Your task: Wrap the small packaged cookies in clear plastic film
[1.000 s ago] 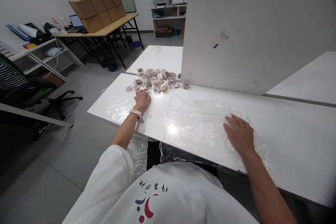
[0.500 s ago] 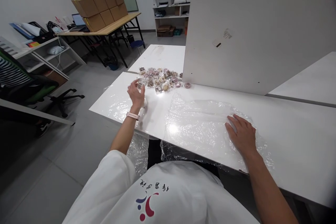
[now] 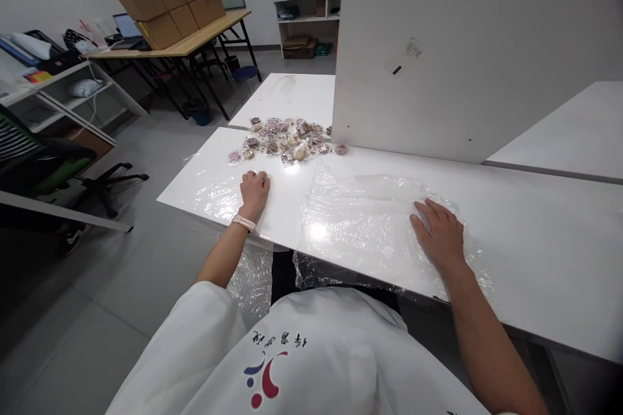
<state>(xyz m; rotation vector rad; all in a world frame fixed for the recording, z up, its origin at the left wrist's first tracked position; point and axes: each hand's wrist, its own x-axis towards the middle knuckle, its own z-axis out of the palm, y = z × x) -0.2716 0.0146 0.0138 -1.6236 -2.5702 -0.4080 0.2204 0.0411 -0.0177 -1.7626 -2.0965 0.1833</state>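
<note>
My left hand [image 3: 254,191], with a pink wristband, is over the white table just in front of a pile of small clear-wrapped packets [image 3: 292,142]. Its fingers are curled in, and whatever they hold is hidden. Beside it on the left, thin clear plastic film [image 3: 214,191] lies on the table. My right hand [image 3: 440,230] rests with fingers spread on the right part of a flat clear plastic bag or sheet [image 3: 360,207]. The pile holds several pinkish, brown and yellowish packets, a few lying loose at its left end.
A tall white panel [image 3: 413,65] stands upright behind the table [image 3: 535,240]. More clear plastic [image 3: 256,279] hangs below the front edge. Cardboard boxes [image 3: 168,0] are stacked on a wooden desk at the back left. An office chair [image 3: 43,149] stands on the left.
My left hand has drawn back from the left end of the pile towards me, its fingers now curled, uncovering packets there. My right hand stays on the plastic. The view has shifted slightly.
</note>
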